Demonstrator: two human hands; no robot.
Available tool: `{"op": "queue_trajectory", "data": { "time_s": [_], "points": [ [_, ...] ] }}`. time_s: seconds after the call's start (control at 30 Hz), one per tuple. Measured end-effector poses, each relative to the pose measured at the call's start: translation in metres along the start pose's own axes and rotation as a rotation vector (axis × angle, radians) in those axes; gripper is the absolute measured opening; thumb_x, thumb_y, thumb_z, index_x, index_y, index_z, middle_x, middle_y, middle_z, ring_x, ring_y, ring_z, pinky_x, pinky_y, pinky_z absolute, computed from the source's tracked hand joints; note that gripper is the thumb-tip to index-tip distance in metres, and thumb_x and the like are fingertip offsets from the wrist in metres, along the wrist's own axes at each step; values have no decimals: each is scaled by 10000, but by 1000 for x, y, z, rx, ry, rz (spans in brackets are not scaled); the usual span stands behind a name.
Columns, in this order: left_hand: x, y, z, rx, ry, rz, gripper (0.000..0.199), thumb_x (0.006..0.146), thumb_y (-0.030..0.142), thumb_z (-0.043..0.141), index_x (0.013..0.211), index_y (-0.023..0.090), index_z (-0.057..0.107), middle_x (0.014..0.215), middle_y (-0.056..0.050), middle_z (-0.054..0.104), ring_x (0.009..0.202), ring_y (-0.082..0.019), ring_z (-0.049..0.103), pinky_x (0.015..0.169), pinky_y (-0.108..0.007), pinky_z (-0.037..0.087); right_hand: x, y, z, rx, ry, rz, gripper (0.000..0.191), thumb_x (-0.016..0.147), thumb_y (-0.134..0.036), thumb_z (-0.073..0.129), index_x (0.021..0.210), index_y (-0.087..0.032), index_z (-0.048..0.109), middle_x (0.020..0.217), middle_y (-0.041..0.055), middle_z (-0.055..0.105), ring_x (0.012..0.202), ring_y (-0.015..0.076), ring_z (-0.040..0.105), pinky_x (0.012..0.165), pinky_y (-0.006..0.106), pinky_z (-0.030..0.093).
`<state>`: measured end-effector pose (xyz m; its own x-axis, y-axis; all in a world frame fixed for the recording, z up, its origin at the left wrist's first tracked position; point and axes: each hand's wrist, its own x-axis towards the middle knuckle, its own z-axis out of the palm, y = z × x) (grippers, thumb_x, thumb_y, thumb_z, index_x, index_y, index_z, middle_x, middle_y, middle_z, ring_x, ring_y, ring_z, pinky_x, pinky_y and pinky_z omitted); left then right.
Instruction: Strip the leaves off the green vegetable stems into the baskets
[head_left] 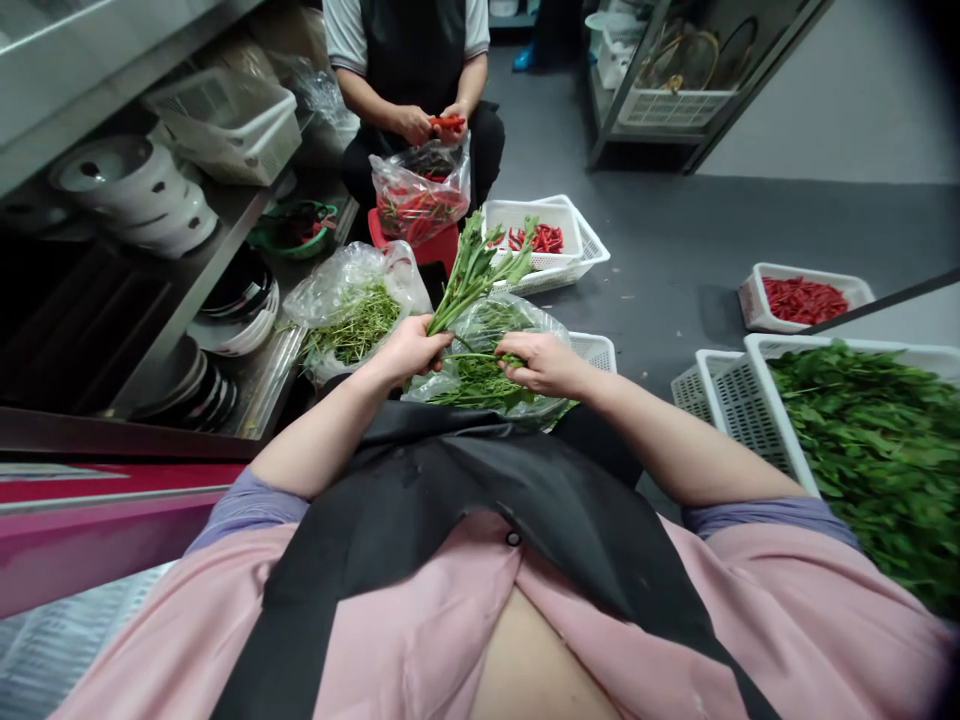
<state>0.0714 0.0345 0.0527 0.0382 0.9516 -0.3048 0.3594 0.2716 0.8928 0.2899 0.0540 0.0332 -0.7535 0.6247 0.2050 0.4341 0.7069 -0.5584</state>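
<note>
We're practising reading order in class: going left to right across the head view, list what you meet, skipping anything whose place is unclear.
Stacked white dishes → green basket → left hand, gripping leafy stems → right hand → heap of leafy greens.

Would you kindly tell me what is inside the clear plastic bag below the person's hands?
Leafy greens lie inside the clear plastic bag. The right hand hides part of them, and whatever lies beneath the top layer cannot be seen.
</note>
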Motion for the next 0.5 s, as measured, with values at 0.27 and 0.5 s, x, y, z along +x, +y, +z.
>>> {"op": "queue_trajectory", "data": {
  "time_s": [0.27, 0.5],
  "points": [
    [10, -16, 2, 112, 81, 142, 129, 786, 170, 591, 684, 167, 511, 410, 69, 469, 335, -70, 435, 381, -169, 297, -11, 18, -6, 753, 781, 373, 265, 885, -474, 439, 815, -222, 479, 647, -29, 529, 513, 98, 487, 513, 230, 411],
    [9, -7, 14, -74, -117, 12, 59, 781, 166, 612, 762, 159, 556, 425, 51, 507, 300, -78, 437, 338, -165, 262, 22, -40, -16, -409, -94, -1, 180, 890, -208, 463, 965, -154, 619, 973, 121, 642, 885, 207, 614, 653, 274, 420]
  ]
}}
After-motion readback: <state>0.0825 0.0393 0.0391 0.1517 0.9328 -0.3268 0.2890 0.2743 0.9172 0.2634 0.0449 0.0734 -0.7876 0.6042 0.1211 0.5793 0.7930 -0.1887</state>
